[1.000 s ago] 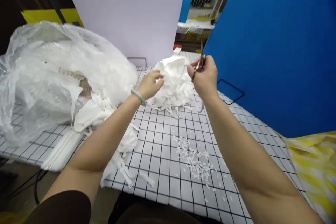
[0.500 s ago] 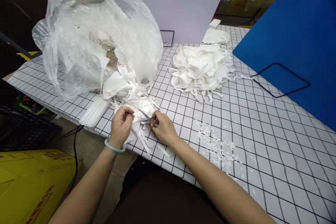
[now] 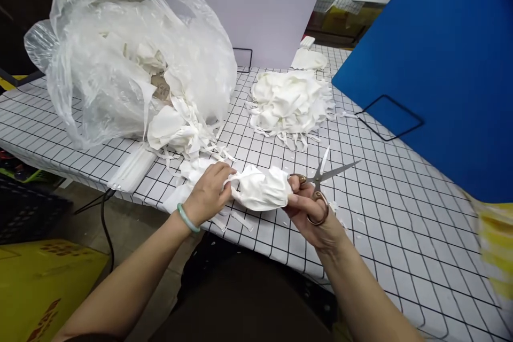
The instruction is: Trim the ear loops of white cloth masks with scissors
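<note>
A clear plastic bag [image 3: 120, 48] slumps on the gridded table [image 3: 401, 235], its mouth turned toward the near edge and its inside packed with white fabric pieces [image 3: 176, 128] that spill out onto the cloth. A second, loose heap of white pieces [image 3: 290, 101] sits farther back, well apart from the bag, near a blue board [image 3: 433, 64].

At the near edge, the left hand [image 3: 208, 195] (a pale green bangle [image 3: 188, 219] on its wrist) is closed in a pinch on one end of a white fabric piece [image 3: 260, 188]. The right hand [image 3: 310, 211] grips the other end between thumb and fingers, so the piece stretches between the two hands, its long axis running left to right just above the table.

The same right hand carries scissors [image 3: 320, 184], fingers through the copper-coloured loops; the blades stand open in a narrow V, tips pointing up and to the right, away from the fabric. Small white snippets [image 3: 334, 208] lie on the table just beside the right hand.
</note>
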Demonstrator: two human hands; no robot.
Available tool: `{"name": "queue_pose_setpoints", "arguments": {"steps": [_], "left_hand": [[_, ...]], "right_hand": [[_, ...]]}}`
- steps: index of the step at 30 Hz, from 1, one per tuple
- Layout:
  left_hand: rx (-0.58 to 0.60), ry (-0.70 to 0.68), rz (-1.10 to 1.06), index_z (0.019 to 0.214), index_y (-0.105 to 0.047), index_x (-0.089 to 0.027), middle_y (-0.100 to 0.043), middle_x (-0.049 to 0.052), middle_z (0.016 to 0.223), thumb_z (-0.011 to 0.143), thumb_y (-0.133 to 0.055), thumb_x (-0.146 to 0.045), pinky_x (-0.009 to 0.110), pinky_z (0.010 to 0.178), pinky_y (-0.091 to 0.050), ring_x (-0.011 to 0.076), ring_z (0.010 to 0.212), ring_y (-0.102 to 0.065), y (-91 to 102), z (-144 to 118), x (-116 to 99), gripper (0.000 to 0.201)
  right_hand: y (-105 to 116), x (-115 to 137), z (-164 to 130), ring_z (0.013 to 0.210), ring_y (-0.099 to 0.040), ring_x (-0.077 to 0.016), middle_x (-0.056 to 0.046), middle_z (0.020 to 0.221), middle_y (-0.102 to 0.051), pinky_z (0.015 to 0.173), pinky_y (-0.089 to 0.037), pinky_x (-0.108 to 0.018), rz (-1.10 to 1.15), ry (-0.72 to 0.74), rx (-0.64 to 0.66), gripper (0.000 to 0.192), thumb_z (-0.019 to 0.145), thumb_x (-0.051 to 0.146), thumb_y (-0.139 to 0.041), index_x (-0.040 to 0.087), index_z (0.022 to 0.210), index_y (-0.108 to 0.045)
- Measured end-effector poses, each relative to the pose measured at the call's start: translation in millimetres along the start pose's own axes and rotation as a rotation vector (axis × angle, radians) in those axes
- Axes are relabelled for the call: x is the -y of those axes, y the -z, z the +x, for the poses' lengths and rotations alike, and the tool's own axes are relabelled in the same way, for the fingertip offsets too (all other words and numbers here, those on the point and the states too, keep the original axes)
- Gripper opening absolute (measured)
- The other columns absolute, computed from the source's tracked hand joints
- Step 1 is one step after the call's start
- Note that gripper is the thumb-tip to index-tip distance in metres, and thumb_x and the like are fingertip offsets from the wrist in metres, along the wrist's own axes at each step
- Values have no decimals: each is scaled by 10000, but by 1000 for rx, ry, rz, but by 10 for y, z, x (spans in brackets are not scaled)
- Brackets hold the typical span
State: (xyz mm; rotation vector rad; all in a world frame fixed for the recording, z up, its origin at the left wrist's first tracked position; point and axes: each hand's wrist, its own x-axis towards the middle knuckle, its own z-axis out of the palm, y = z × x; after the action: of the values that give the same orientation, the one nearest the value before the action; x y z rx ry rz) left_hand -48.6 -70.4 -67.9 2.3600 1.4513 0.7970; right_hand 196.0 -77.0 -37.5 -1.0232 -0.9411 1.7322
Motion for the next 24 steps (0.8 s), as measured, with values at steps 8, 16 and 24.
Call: {"name": "queue_pose_setpoints", "arguments": {"steps": [8,16,24], "left_hand": [[83,168,278,812,-678,-184,-636,101,813,855,-533,-110,457,728,-532,280,794,-601,326,166,613,168],[-27,3,3,1304,-565,-215,-610,108,1302,871,-467,-47,574,1085,-447,286,1284,-526,277,175,228,475],[337,-76,-241,873,-671,-178,-679,96,988,830,-589,-130,441,919,-543,263,1012,-650,-173,530,186,105]], "right_hand": [[-89,750,-120,735,-517,-169,10,819,-490,612,-478,-280,64,386,-172,306,612,157,-731,279,772,-500],[-249,793,-104,520,-375,-136,39,684,-425,487,-353,-287,-45,344,-56,307,650,289,-734,288,763,-449],[-332,483,-237,519,-421,-159,30,608,-438,500,-392,-314,-141,370,41,499,623,568,-822,265,684,-429]]}}
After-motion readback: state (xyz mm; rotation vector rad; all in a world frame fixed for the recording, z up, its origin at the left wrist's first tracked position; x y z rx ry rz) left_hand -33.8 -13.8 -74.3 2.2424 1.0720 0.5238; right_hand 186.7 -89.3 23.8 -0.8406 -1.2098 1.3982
